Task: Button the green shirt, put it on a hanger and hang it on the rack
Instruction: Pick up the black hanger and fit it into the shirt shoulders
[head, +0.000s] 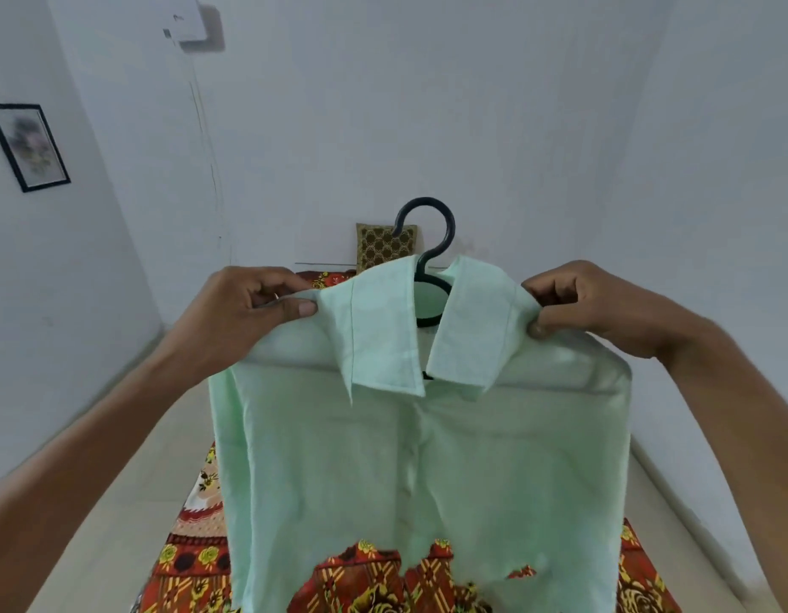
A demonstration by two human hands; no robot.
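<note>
Apparently buttoned, the shirt (418, 471) sat on the hanger (427, 241), left hand (246, 311) and right hand (578, 298) pinching its shoulders; no rack was in view.

The plain white walls (516, 104) met in a corner on the left. A dark-framed picture (27, 146) hung on the left wall. A white box (186, 19) sat high up, with a thin cord (204, 126) running down from it. A brown patterned cushion (374, 254) leaned against the far wall. On the pale floor (153, 502) lay a red cloth (197, 555) with yellow flowers. The light was soft and even.
</note>
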